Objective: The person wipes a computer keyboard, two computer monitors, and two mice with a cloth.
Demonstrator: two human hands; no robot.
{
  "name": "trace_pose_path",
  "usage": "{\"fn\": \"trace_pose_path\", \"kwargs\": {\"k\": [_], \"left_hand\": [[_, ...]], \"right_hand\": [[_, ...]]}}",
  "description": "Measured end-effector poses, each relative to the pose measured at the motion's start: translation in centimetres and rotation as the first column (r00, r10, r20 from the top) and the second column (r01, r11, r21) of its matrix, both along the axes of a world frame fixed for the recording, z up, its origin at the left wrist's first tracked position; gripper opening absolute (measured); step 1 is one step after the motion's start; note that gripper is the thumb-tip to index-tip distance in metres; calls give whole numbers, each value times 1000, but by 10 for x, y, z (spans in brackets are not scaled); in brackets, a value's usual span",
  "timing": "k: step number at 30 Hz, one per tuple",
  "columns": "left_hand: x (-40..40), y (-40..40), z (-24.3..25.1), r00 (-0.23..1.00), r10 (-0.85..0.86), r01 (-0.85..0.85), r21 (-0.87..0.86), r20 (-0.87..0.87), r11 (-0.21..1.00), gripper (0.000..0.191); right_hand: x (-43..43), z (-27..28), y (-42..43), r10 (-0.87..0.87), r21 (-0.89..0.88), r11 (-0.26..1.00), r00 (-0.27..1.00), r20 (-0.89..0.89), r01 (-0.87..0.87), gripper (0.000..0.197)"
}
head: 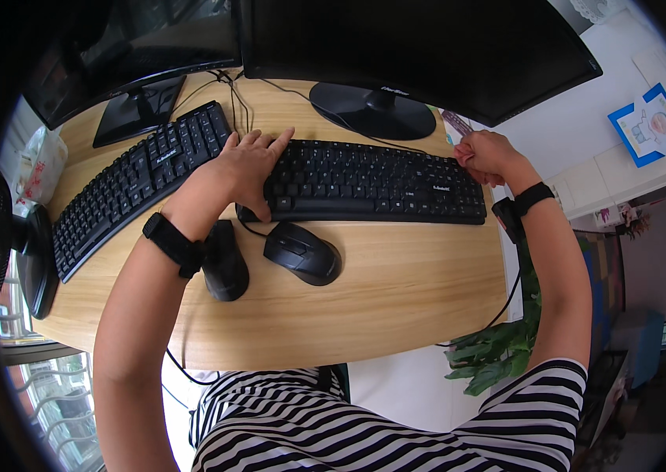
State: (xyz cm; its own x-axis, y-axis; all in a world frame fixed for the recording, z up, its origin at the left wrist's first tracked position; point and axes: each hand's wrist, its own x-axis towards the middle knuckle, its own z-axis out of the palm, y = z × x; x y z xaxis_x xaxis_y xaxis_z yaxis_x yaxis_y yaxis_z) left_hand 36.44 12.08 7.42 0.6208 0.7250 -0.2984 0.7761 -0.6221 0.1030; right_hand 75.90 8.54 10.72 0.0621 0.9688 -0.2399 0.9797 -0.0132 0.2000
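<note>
A black computer keyboard (pixel 368 183) lies on the wooden desk below the large monitor. My left hand (pixel 253 168) rests with spread fingers on its left end, the thumb near the front corner. At its right end, my right hand (pixel 483 158) is closed on a crumpled pink cloth (pixel 479 171), which touches or nearly touches the keyboard's edge. A second black keyboard (pixel 144 171) lies at a slant on the left. Two black computer mice, one (pixel 303 253) in front of the keyboard and another (pixel 225 262) by my left wrist, sit on the desk.
Two black monitors, a large one (pixel 415 47) and one at left (pixel 144 53), stand behind the keyboards. Thin cables run between them. A plastic bag (pixel 41 162) is at far left. Green leaves (pixel 492 354) hang by the desk's right edge, near a cable. A blue-framed picture (pixel 648 127) lies at right.
</note>
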Motion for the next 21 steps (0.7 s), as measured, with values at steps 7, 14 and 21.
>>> {"fn": "trace_pose_path", "kwargs": {"k": [7, 14, 21], "left_hand": [[1, 0, 3, 999, 12, -12, -1, -45, 1000, 135], [4, 0, 4, 999, 14, -14, -3, -30, 1000, 135], [-1, 0, 2, 999, 26, -26, -21, -20, 999, 134]], "right_hand": [[-37, 14, -7, -116, -67, 992, 973, -198, 104, 10], [-72, 5, 11, 187, -73, 978, 975, -122, -197, 9], [-127, 21, 14, 272, -41, 956, 930, -247, -290, 9]]}}
